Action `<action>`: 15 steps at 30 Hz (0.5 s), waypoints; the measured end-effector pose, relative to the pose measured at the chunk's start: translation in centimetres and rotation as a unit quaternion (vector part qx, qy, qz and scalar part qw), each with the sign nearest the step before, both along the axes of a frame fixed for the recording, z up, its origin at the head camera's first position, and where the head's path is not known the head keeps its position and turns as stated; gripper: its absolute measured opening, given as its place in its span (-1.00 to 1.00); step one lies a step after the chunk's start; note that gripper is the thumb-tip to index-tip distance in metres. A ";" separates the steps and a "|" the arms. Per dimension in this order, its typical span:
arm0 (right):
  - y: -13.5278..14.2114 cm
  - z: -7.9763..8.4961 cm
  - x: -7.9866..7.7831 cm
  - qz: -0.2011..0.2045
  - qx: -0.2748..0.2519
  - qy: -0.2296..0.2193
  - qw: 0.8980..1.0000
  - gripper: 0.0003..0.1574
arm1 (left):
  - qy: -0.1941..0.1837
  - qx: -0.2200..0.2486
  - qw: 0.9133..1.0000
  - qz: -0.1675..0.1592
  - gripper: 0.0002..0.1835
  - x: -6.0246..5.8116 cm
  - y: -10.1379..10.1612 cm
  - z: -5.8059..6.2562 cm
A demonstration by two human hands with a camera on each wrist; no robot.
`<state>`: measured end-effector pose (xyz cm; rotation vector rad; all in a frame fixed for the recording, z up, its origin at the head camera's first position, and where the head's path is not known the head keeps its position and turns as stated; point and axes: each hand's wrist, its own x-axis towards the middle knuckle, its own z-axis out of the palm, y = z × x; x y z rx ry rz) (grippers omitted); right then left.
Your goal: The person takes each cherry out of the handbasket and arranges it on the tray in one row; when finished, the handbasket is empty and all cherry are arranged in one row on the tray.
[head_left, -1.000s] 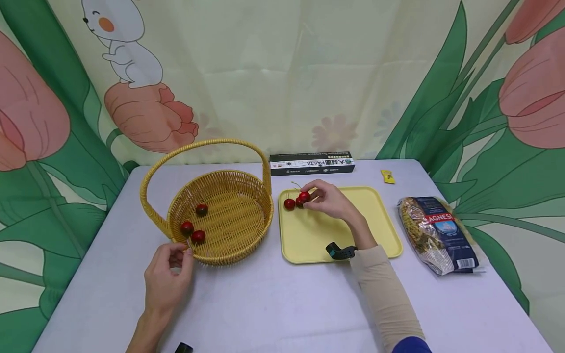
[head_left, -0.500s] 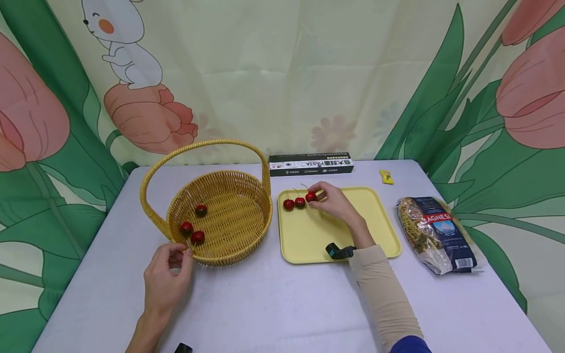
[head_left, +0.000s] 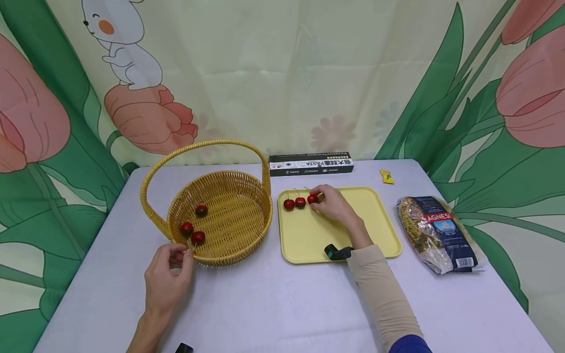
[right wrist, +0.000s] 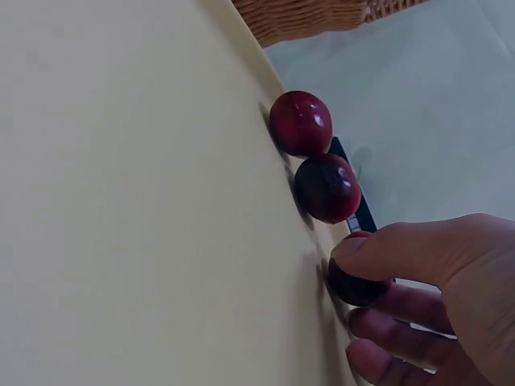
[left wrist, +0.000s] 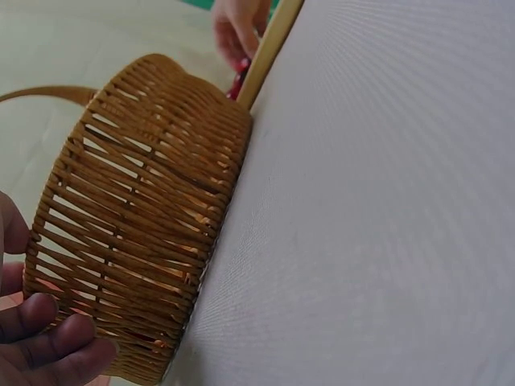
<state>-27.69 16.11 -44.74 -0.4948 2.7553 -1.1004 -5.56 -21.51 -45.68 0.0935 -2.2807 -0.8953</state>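
My left hand (head_left: pixel 167 279) pinches the near left rim of a wicker basket (head_left: pixel 236 213) with a tall arched handle. In the left wrist view, its thumb and fingers lie on either side of the basket's rim (left wrist: pixel 30 241). Several dark red cherries are about: three (head_left: pixel 198 238) lie in the left part of the basket. On the pale yellow tray (head_left: pixel 318 240), two stemmed cherries (head_left: pixel 294 203) sit side by side near the far left corner. Just right of them, my right hand (head_left: pixel 333 203) pinches a third cherry (right wrist: pixel 358 281) between thumb and fingers, low over the tray.
Behind the tray lies a long black and white pasta box (head_left: pixel 311 164). A small yellow packet (head_left: pixel 387 176) is at the far right. A bag of pasta (head_left: pixel 439 235) lies right of the tray. A printed curtain (head_left: pixel 265 88) hangs behind the white-covered table (head_left: pixel 273 304).
My right hand has shifted slightly right with its cherry, away from the two others, and lowered it toward the tray. My left hand has stayed on the basket's rim.
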 end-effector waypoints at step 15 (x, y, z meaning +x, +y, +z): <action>0.3 0.4 0.1 -0.007 0.014 -0.005 1.000 -0.43 | 0.001 0.000 1.000 -0.001 -0.84 0.0 0.0 0.0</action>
